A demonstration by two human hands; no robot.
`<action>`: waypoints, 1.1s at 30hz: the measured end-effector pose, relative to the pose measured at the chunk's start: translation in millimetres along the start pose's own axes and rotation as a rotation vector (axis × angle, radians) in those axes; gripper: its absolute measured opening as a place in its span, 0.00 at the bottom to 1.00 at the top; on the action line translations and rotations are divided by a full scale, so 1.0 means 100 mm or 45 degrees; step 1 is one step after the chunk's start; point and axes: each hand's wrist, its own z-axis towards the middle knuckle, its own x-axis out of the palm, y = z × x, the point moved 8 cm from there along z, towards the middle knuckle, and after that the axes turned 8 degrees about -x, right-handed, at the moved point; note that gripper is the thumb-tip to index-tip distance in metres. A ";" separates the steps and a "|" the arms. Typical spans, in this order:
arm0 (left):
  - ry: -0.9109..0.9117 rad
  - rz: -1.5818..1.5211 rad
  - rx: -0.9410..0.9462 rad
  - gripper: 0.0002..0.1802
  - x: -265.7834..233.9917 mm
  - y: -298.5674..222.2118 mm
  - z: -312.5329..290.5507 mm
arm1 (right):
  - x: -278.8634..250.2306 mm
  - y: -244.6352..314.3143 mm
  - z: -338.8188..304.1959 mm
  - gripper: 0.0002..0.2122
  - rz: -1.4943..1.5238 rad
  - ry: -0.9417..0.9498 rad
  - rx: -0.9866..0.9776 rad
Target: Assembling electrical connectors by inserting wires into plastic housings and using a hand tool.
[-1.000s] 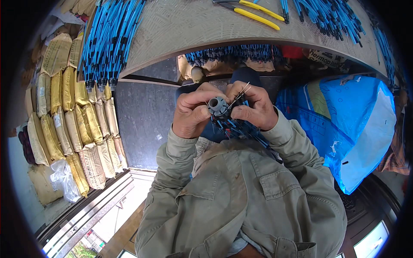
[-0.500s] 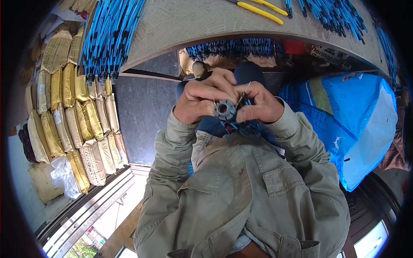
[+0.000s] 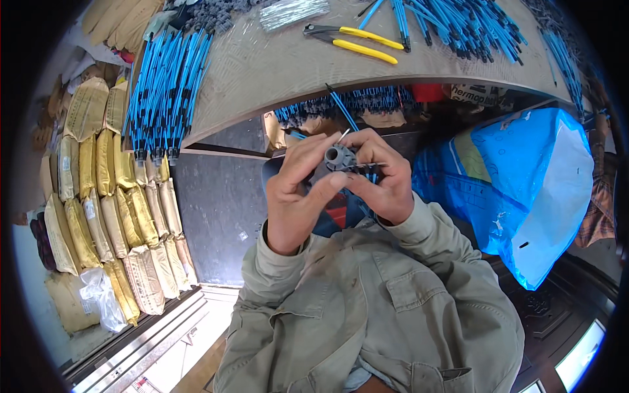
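Observation:
Between my hands, over my lap, sits a grey notched plastic hub (image 3: 340, 156) with a round hole, tilted up towards me. My left hand (image 3: 296, 187) is closed on its left side, thumb pressed at the lower edge. My right hand (image 3: 386, 183) is closed at its right side, around dark rod ends beside the hub. A thin piece of wire (image 3: 344, 135) sticks up by the fingertips above the hub. Blue rods (image 3: 342, 108) with black ends reach out beyond my hands and below them; where they join the hub is mostly hidden.
On the worktable (image 3: 262, 85) lie yellow-handled pliers (image 3: 367, 47), a bundle of short wires (image 3: 293, 12), and piles of blue rods (image 3: 167, 92). Stacked yellow and tan packages (image 3: 105, 164) stand at left. A large blue bag (image 3: 498, 183) is at right.
The hub has tilted, and my left hand has turned so its thumb presses the hub's lower edge. Blue rods now stick out beyond my hands. More of the tabletop shows.

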 end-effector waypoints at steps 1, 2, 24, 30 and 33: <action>-0.038 -0.179 -0.099 0.19 -0.02 0.09 0.00 | 0.00 -0.03 -0.01 0.13 0.007 -0.005 0.005; -0.077 -0.358 -0.198 0.18 -0.04 0.19 -0.01 | 0.02 -0.06 -0.02 0.13 0.010 0.021 0.007; -0.489 0.190 0.157 0.15 -0.17 0.15 -0.04 | -0.04 -0.10 -0.14 0.08 -0.447 -0.079 -0.100; -0.383 -0.125 0.129 0.16 -0.14 0.20 0.03 | -0.07 -0.35 0.01 0.06 0.085 0.186 0.239; -0.374 -0.081 0.134 0.16 -0.16 0.23 0.02 | 0.05 -0.50 -0.06 0.07 0.408 0.305 0.606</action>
